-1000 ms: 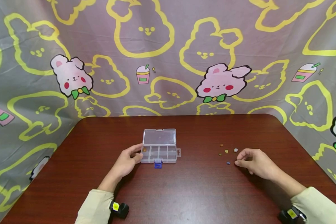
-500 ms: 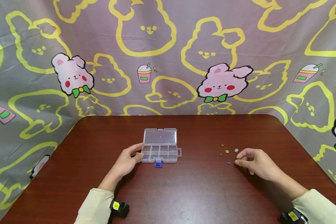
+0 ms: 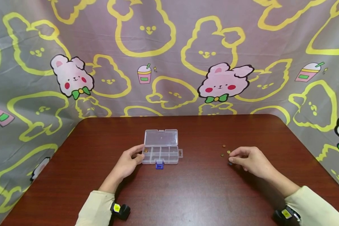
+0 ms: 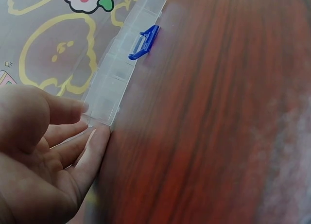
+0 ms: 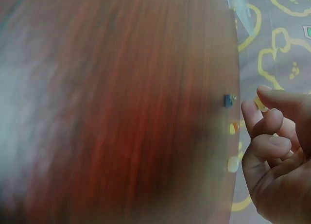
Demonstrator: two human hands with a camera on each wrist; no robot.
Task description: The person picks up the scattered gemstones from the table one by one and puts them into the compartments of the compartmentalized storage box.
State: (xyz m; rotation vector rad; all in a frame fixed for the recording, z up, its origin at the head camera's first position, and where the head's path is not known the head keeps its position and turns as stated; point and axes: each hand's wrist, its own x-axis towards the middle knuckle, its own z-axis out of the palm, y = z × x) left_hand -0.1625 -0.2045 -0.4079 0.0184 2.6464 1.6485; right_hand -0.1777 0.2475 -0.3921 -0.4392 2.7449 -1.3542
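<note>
The right hand [image 3: 250,160] has slid left from its spot a second ago, fingers loosely bent, nothing pinched, right at the blue stone [image 3: 230,163]; contact is hard to tell. Just beyond lie little yellow [image 3: 228,152] and orange stones [image 3: 224,146] on the glossy, wood-grained surface [image 3: 192,191]. Farther left, the left hand [image 3: 127,164] still grips the clear, divided plastic box [image 3: 169,162], lid up.

The table [image 3: 186,188] is dark red-brown and shiny. A gray cloth [image 3: 176,59] hangs behind it and down both sides. Fat yellow lines make animals all over the cloth. A pink cup [image 3: 144,76] is drawn between two pale bunnies [image 3: 73,75] with green bows [image 3: 81,92].
</note>
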